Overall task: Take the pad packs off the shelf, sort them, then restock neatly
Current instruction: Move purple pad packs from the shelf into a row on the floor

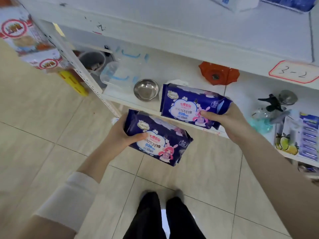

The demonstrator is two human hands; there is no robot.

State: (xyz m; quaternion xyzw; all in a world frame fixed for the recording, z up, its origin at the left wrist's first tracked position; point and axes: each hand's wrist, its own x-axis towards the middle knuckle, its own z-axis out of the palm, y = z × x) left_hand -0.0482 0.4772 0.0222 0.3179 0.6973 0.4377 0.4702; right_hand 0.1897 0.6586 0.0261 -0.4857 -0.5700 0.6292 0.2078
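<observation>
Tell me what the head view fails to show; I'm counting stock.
Head view:
- Dark blue plastic pad pack in the left hand: left end hidden by that hand.
- Second dark blue pad pack in the right hand: right end hidden likewise.
- Blue packages at top right: cut off by the upper edge, blurred.
- Small print on both packs: too small.

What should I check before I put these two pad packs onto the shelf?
1. Left hand grips the lower pad pack securely: ok.
2. Right hand grips the upper pad pack securely: ok.
3. Both packs match, same 338 print: ok.
4. Bare shelf room between the steel bowl and the orange object: ok.
5. Spot directly under the upper pad pack free: cannot tell, hidden.
</observation>
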